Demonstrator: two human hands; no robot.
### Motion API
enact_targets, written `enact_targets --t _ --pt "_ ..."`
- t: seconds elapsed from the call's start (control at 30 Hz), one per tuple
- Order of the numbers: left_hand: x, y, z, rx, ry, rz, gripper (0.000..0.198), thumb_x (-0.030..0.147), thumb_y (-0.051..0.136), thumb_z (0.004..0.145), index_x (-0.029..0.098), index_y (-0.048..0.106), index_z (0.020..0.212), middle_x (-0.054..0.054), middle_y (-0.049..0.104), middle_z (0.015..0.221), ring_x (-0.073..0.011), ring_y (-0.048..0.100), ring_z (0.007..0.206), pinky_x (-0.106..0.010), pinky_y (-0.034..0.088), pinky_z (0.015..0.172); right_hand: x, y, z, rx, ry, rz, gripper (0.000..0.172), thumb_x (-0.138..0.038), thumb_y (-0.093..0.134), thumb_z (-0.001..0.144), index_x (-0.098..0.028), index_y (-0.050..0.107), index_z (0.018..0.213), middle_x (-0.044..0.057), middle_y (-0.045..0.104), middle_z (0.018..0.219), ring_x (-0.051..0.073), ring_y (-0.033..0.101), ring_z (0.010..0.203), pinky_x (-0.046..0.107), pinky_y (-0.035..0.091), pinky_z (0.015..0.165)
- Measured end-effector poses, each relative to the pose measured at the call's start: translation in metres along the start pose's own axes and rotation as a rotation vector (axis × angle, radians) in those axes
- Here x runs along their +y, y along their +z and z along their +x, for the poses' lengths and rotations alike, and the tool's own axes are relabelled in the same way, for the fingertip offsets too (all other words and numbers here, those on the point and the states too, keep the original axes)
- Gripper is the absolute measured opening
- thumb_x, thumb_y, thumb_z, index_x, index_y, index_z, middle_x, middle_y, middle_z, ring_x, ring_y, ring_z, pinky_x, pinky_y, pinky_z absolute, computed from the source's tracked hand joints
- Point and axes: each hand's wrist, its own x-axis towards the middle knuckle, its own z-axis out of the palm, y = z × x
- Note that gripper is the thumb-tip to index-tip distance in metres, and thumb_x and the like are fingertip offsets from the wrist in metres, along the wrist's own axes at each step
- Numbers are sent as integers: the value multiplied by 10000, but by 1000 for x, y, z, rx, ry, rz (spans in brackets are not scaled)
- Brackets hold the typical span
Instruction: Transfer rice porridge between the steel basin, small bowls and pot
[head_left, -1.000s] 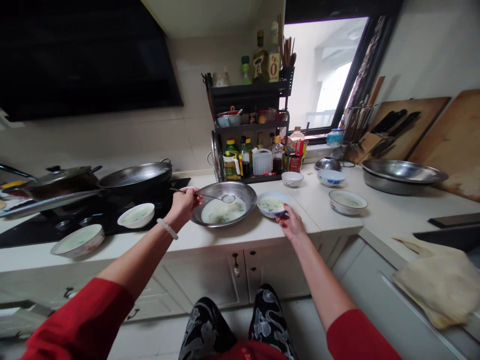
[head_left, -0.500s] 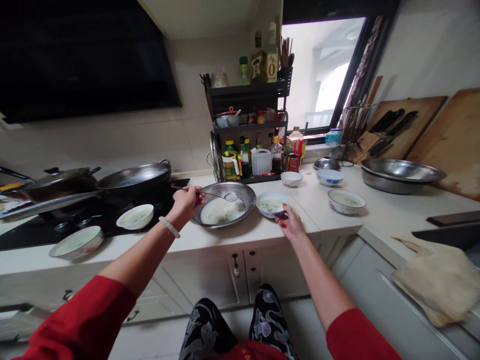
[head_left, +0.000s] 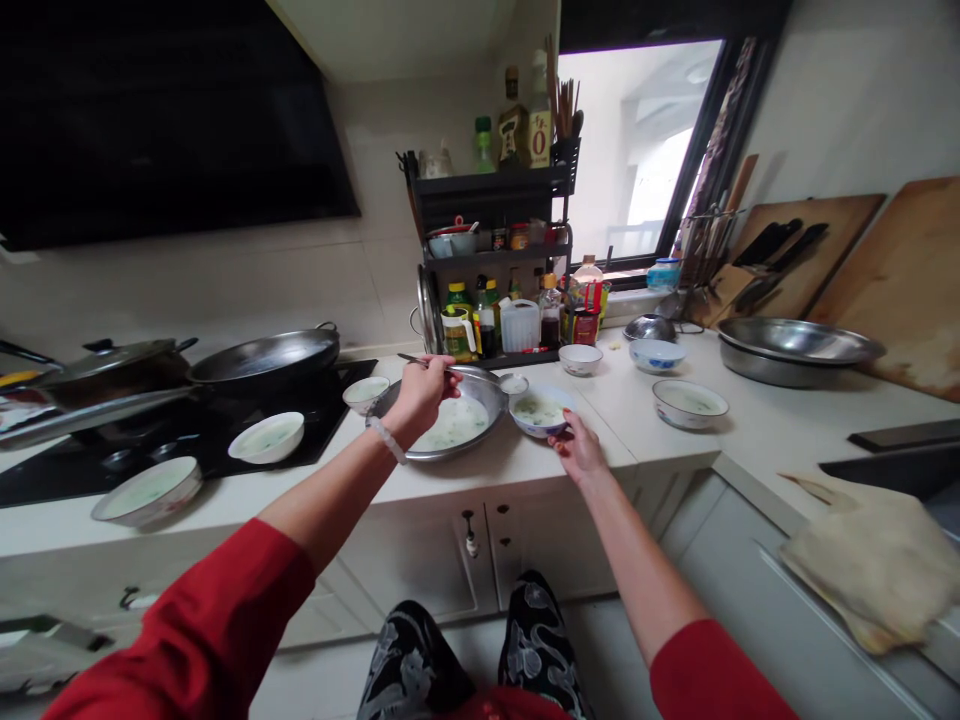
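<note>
At the metal basin, hands apart.
Your left hand grips the ladle over its rim; your right hand clasps the bowl beside it.

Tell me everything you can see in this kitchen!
ladle: one, metal, beside soup bowl's rim
soup bowl: one, white-blue, counter middle
metal basin: one, silver, left of soup bowl
other small bowls: six, whitish, counter and hob
wok: one, dark, hob
condiment rack: one, black, beside window
large steel basin: one, silver, right counter
cutting boards: two, wooden, right wall
cloth: one, beige, right edge
left hand: one, red sleeve, gripping ladle
right hand: one, red sleeve, holding soup bowl
</note>
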Motion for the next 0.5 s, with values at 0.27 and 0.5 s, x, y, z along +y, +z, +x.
enact_targets --t 0.27,0.5 --pt "-23 18 -21 -336 329 348 68 139 510 790 173 567 802 13 559 538 -102 494 416 -206 374 424 0 0 0 -6 8 21 259 -314 748 619 -169 601 776 -10 604 563 86 505 406 147 333 296" --pt "-30 3 -34 -595 571 629 140 160 522 812 195 626 899 -1 632 705 -93 526 532 -213 417 559 2 -1 3 5 4 23 256 -315 737 638 -155 614 796 0 609 584 82 497 405 146 309 295"
